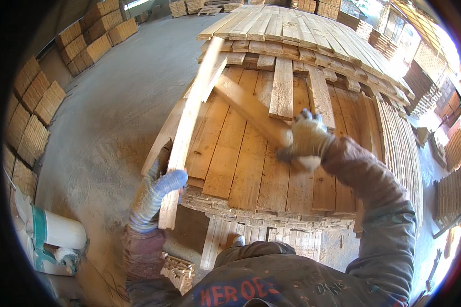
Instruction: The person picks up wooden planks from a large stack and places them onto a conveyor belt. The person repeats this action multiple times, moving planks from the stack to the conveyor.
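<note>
My left hand, in a pale glove with bluish fingers, is wrapped round the near part of a long, narrow wooden board. That board slants away along the left side of a wide lumber stack. Toward the right, my gloved right hand grips the near end of a second wooden plank, which is smeared by motion. This plank angles to the far left over the stack's top layer, and its far end is close to the first board. Two short boards lie just beyond my right hand.
Behind rises a higher layer of planks with uneven ends. Bundled timber lines the left wall, and more stacks stand at the right. A white and green container sits at lower left on the dusty concrete floor.
</note>
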The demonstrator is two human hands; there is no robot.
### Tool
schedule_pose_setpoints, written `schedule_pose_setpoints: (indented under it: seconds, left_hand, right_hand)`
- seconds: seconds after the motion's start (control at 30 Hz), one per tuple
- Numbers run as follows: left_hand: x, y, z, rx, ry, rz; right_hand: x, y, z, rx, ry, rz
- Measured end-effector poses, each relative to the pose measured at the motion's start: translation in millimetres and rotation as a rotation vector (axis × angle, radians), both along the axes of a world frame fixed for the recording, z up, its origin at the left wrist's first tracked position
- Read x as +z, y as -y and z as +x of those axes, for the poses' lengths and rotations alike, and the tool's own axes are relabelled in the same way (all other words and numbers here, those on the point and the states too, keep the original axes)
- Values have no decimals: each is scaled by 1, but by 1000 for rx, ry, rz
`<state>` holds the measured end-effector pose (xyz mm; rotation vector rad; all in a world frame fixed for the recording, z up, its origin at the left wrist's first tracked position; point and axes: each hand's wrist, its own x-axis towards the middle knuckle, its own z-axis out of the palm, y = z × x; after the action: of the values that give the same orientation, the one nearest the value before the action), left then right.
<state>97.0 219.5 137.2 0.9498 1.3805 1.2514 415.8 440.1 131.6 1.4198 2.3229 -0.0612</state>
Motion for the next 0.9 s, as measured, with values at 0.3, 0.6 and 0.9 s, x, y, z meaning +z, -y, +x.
schedule_pose_setpoints:
  seconds: [0.3, 0.6, 0.9]
  left_hand:
    - [-42, -35, 102, 175, 381, 430]
    - [-33, -69, 219, -636, 631, 253]
    - [-79, -132, 346, -740, 72, 212]
  right_hand:
    - [86, 182, 88, -105, -456, 75]
    - [110, 319, 282, -698, -1616, 487]
    - [-2, 293, 521, -967, -1703, 411]
